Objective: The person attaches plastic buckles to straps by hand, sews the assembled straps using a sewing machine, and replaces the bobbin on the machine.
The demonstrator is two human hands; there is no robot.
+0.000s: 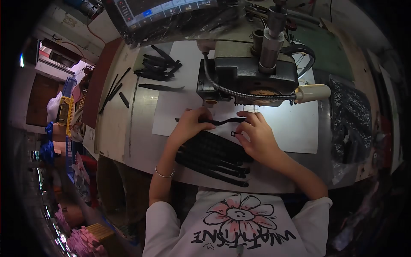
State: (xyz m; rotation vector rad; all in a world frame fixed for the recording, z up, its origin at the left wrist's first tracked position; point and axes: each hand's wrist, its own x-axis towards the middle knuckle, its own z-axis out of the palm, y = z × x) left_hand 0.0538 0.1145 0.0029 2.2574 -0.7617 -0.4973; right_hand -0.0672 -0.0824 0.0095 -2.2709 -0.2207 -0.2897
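A narrow black strap (227, 121) stretches between my two hands, just in front of the machine. My left hand (194, 123) pinches its left part between thumb and fingers, and a short tail pokes out beyond the hand. At the strap's other end, the fingers of my right hand (257, 136) are closed on it. A small black rectangular buckle (233, 133) also sits at the thumb and fingertips of this right hand. Below both hands lies a row of several black straps (212, 156), side by side on the table near my body.
A sewing machine (252, 64) stands behind my hands, with a flexible-neck lamp (313, 93) at its right. Black pieces (158, 66) are heaped at the back left. A screen (167, 15) stands behind, and a plastic bag (350, 120) lies at the right.
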